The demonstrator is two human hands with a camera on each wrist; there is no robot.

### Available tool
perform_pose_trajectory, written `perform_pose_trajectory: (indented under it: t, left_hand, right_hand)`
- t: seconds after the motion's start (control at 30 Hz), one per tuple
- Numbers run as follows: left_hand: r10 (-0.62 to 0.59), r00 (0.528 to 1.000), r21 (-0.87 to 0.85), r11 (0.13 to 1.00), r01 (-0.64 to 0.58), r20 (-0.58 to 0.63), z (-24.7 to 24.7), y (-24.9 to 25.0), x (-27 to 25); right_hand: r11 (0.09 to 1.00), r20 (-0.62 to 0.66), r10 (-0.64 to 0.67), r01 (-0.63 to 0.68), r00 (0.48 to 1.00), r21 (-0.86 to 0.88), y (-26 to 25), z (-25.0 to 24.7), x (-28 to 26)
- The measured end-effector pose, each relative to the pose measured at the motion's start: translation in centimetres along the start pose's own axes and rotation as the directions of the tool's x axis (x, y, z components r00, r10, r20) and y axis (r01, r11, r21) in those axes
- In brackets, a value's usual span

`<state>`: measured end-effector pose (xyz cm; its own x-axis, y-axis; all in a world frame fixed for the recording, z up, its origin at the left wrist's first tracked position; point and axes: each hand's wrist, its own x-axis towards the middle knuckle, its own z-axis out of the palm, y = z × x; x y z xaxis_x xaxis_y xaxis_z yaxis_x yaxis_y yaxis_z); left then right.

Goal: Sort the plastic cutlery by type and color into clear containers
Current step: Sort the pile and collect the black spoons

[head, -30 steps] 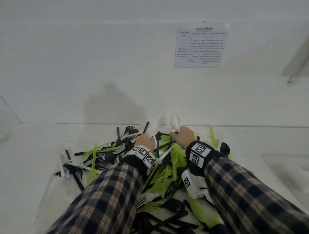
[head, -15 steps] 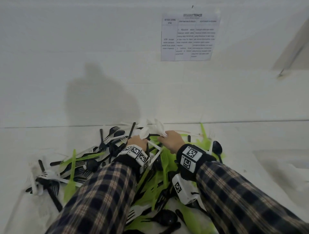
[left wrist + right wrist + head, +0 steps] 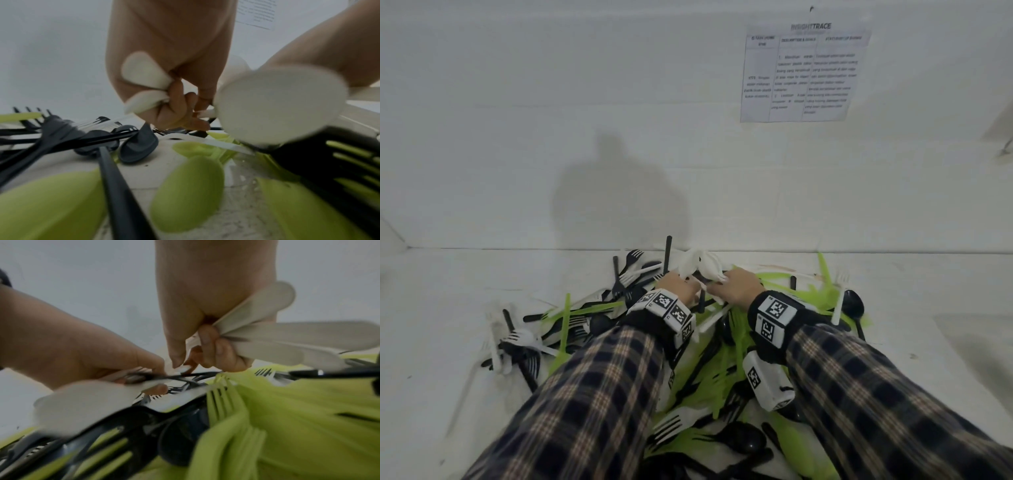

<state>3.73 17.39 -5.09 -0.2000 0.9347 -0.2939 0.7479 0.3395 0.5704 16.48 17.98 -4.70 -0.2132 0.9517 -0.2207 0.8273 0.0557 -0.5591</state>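
A pile of black, green and white plastic cutlery (image 3: 722,359) lies on the white table (image 3: 448,291). Both hands meet at its far edge. My left hand (image 3: 678,286) grips white spoons (image 3: 141,71) in its curled fingers (image 3: 185,104). My right hand (image 3: 738,286) clasps a fan of several white spoons (image 3: 267,305), their bowls sticking out past the fingers (image 3: 207,344). The white bowls (image 3: 698,263) show above both hands in the head view. Another white spoon bowl (image 3: 281,105) sits between the hands, and I cannot make out which hand has it.
Black forks (image 3: 630,260) and a black spoon (image 3: 854,305) lie at the pile's edges, with green forks (image 3: 224,395) under my right hand. A white wall with a printed sheet (image 3: 804,72) stands right behind. A faint clear shape (image 3: 979,342) lies at the right.
The hands have drawn together at the far edge of the pile. My left hand, earlier down among the cutlery, now holds white spoons, and more white bowls show above the hands.
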Motion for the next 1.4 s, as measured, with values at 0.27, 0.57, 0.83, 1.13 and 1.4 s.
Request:
perform_pose_trajectory:
  t: [0.27, 0.57, 0.83, 1.13, 1.4]
  left_hand:
    - [-0.07, 0.994, -0.021, 0.997, 0.069, -0.084, -1.3, -0.9, -1.5]
    - [-0.109, 0.937, -0.326, 0.945, -0.005, -0.331, -2.0, -1.1, -3.0]
    - [-0.14, 0.949, -0.316, 0.948, 0.046, -0.283, -2.4, -2.0, -3.5]
    - [-0.138, 0.958, -0.348, 0.936, 0.044, -0.251, -2.7, -3.0, -3.0]
    - [-0.157, 0.962, -0.617, 0.787, -0.014, -0.222, -2.3, -3.4, -2.7]
  right_hand:
    - [0.933, -0.035, 0.217, -0.197, 0.975, 0.3, 0.4, -0.5, -0.5]
    - [0.93, 0.203, 0.256, -0.298, 0.945, 0.216, 0.2, -1.3, -2.9]
    - [0.991, -0.073, 0.123, -0.126, 0.99, -0.042, -0.3, -0.6, -2.1]
    - [0.985, -0.023, 0.059, -0.062, 0.998, -0.161, -3.2, 1.8, -0.6]
    - [0.988, -0.014, 0.106, -0.107, 0.994, -0.109, -3.5, 2.4, -0.6]
